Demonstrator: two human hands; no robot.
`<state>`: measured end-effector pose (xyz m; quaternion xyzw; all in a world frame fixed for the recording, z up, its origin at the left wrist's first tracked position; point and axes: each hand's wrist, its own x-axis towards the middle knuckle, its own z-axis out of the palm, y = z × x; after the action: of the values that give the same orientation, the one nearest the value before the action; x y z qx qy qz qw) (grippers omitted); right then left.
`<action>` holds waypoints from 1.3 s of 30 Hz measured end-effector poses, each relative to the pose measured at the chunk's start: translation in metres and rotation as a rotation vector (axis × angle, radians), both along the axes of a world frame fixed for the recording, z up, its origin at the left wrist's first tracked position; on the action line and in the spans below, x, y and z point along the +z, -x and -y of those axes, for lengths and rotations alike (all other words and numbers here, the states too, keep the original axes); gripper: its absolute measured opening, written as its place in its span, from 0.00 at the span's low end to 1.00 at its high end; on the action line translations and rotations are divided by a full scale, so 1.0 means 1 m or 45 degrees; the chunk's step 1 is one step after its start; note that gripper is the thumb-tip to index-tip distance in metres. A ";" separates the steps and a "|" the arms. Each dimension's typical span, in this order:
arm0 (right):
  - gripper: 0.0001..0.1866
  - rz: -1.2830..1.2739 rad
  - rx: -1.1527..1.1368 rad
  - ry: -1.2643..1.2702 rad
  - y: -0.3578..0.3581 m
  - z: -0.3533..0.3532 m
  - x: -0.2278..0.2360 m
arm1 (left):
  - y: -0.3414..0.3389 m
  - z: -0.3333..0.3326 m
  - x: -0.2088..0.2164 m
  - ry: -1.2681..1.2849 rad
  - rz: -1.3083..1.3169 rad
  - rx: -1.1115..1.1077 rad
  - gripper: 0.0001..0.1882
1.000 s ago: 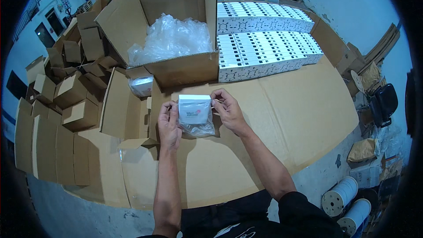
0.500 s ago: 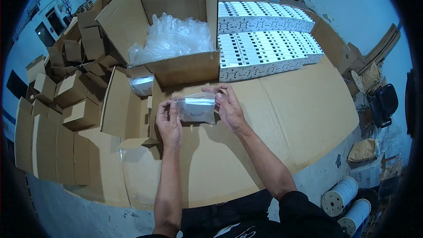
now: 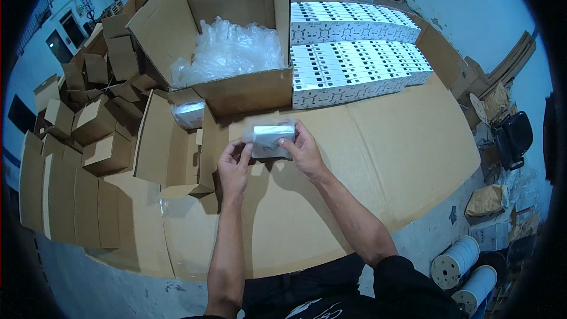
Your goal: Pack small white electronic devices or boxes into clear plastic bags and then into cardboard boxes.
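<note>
Between my hands, just above the cardboard-covered table, is a small white box in a clear plastic bag [image 3: 269,139]. My left hand [image 3: 235,165] pinches its left end between thumb and fingers. On the right end, my right hand [image 3: 306,152] has its thumb on the front and its fingers behind. To the left stands an open cardboard carton [image 3: 155,147]; another bagged white item [image 3: 189,115] lies in its far end. Behind my hands, a large open carton [image 3: 248,91] holds a heap of clear plastic bags [image 3: 236,47].
Rows of white boxes with dark square marks [image 3: 354,74] are stacked at the back right. Many open brown cartons [image 3: 106,118] crowd the left side. White cable spools [image 3: 455,263] lie on the floor at lower right, and a black chair [image 3: 512,139] stands beyond the table's right edge.
The bagged box has tilted and moved slightly up and right. My right hand has closed from a looser hold onto its right end, and my left hand has shifted right along with it.
</note>
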<state>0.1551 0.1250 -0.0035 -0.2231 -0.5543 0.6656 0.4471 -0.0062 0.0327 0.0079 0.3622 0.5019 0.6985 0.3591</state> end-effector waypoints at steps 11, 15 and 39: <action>0.17 0.047 0.022 -0.002 -0.009 0.001 0.013 | -0.003 0.006 0.013 -0.150 -0.287 0.077 0.04; 0.20 -0.070 0.052 -0.030 -0.009 -0.001 0.025 | 0.004 0.006 0.007 -0.155 -0.221 0.013 0.04; 0.07 0.256 0.087 -0.074 -0.019 0.003 0.020 | 0.010 0.000 -0.002 0.087 -0.077 -0.099 0.07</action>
<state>0.1746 0.1217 0.0162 -0.2568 -0.6226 0.6384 0.3726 -0.0161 0.0327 0.0057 0.3898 0.5217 0.6552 0.3829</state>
